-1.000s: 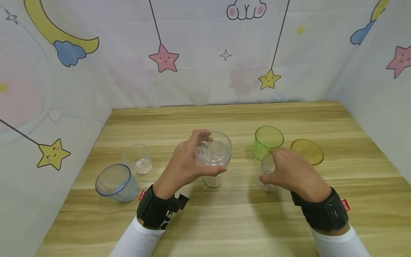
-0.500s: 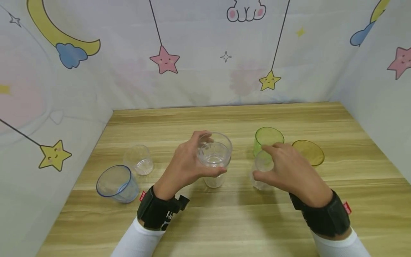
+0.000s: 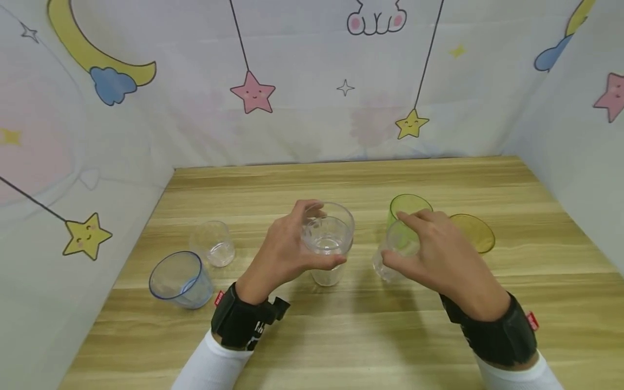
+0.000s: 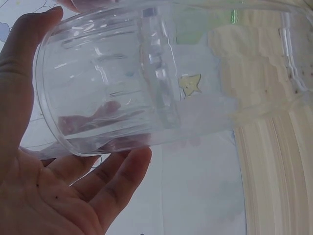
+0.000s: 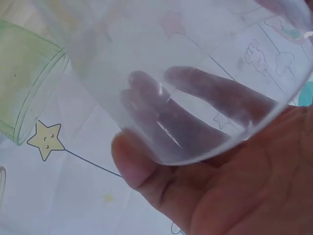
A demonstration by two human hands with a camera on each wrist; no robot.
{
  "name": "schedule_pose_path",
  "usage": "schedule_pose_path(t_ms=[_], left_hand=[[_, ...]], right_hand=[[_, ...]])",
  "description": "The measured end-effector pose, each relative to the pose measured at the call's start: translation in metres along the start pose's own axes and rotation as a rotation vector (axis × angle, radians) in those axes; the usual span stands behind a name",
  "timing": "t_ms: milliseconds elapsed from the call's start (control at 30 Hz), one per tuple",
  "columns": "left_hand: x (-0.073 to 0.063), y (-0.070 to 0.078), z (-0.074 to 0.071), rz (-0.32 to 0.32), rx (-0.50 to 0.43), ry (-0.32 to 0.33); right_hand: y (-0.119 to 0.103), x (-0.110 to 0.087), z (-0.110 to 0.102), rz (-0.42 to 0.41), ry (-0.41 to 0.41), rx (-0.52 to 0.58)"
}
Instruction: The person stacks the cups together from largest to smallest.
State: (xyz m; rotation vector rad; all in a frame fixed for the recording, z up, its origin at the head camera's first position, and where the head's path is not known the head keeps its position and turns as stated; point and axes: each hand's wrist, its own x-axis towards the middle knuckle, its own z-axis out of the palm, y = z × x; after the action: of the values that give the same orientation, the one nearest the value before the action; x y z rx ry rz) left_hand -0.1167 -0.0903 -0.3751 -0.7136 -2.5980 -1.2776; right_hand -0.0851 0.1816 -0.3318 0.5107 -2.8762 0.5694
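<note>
My left hand (image 3: 285,246) grips the rim of a clear cup (image 3: 327,275) near the middle of the table, thumb in front and fingers behind. In the left wrist view, a ribbed clear cup (image 4: 105,73) appears to sit inside the upper part of a longer clear one. To the right, my right hand (image 3: 441,257) holds another clear cup (image 3: 383,265) near its rim, and this cup leans. The right wrist view has the fingers visible through its clear wall (image 5: 195,142). A green cup (image 3: 411,202) stands just behind that hand, partly covered.
On the left stand a blue-rimmed cup (image 3: 192,292) and a small clear cup (image 3: 221,252) near each other. A round amber piece (image 3: 475,233) lies right of the green cup. A printed cloth (image 3: 302,130) walls the wooden table (image 3: 322,341) at the back and sides.
My right hand has shifted slightly left and up with the clear cup, whose base swings left as it tilts. My left hand holds its place.
</note>
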Motion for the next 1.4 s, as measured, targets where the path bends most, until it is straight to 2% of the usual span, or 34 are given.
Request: schedule_pose_path(t_ms=[133, 333, 600, 900, 1233, 1400], left_hand=[[0.002, 0.001, 0.000, 0.003, -0.004, -0.010], [0.001, 0.001, -0.005, -0.004, 0.018, 0.002], [-0.001, -0.001, -0.003, -0.001, -0.025, 0.003], [-0.001, 0.000, -0.003, 0.000, -0.028, -0.004], [-0.002, 0.000, -0.003, -0.016, -0.002, -0.056], [-0.002, 0.001, -0.004, -0.015, 0.001, -0.054]], right_hand=[[0.001, -0.001, -0.001, -0.023, 0.089, 0.043], [-0.004, 0.004, 0.001, -0.105, 0.211, 0.081], [-0.009, 0.007, -0.002, -0.177, 0.362, 0.109], [-0.016, 0.009, -0.006, -0.216, 0.431, 0.147], [-0.020, 0.012, -0.009, -0.232, 0.485, 0.151], [-0.024, 0.014, -0.014, -0.251, 0.522, 0.162]])
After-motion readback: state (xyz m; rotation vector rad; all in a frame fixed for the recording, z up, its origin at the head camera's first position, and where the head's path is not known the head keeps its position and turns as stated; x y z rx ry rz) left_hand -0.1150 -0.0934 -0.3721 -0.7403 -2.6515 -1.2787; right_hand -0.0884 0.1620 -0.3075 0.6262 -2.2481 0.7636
